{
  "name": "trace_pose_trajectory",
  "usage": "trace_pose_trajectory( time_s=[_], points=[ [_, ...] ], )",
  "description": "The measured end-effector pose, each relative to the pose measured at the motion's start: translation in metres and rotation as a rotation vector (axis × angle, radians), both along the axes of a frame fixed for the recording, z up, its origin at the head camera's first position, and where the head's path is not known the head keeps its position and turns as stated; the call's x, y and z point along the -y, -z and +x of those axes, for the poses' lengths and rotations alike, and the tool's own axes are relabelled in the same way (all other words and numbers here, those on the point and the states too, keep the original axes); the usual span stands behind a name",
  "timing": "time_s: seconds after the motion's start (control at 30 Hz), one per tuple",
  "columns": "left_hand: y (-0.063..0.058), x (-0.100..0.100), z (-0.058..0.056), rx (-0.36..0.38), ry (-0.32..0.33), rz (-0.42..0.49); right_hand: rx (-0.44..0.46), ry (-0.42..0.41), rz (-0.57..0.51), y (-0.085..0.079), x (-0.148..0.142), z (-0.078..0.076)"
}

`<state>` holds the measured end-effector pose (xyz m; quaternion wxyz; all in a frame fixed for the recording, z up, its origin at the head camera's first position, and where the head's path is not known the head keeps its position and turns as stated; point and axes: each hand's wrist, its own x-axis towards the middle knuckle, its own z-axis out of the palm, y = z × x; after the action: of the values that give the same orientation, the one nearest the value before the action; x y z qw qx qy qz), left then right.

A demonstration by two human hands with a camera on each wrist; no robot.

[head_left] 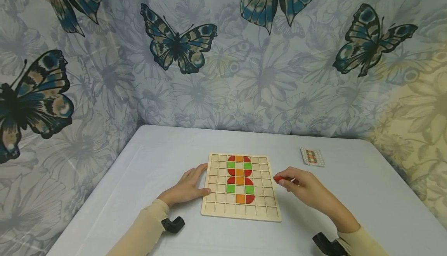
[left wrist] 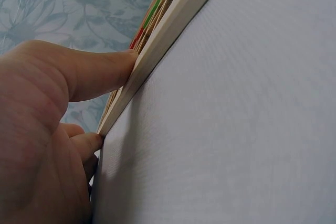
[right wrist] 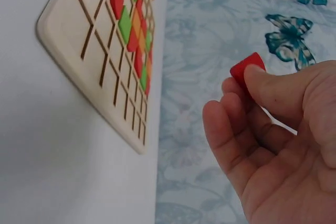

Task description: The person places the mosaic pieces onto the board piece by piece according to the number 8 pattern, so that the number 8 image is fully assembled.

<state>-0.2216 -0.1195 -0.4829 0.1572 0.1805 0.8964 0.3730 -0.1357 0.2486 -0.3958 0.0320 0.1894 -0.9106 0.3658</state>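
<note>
A square wooden grid board (head_left: 223, 210) lies flat on the table, with red rounded tiles, orange squares (head_left: 240, 199) and green squares (head_left: 231, 189) set in its middle columns. At its left side rests my left hand (head_left: 186, 186); the thumb touches the edge and the fingers extend along it, as the left wrist view also shows. Just off the right edge, my right hand (head_left: 305, 186) pinches a small red tile (right wrist: 249, 68) between thumb and index finger, raised above the table. Most of that tile's face is covered by the thumb.
Behind the right hand, a small stack of pattern cards (head_left: 312, 157) lies on the white-covered table (head_left: 167, 143). Black wrist devices (head_left: 173, 225) sit on both forearms. A butterfly-printed cloth (head_left: 265, 77) hangs behind the table and at its left.
</note>
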Motion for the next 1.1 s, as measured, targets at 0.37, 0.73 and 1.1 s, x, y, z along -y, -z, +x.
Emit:
trace_pose_trajectory(
  time_s=[0.37,0.73,1.1],
  points=[
    [0.001,0.001,-0.002,-0.006,0.014,0.007,0.046,0.120,-0.016,-0.005,0.020,-0.012],
    [0.002,0.002,-0.003,-0.010,0.022,0.002,0.100,0.093,-0.064,-0.002,0.035,-0.024],
    [-0.001,0.002,-0.002,-0.021,0.038,-0.006,0.113,0.034,-0.099,-0.003,0.062,-0.041]
  ],
)
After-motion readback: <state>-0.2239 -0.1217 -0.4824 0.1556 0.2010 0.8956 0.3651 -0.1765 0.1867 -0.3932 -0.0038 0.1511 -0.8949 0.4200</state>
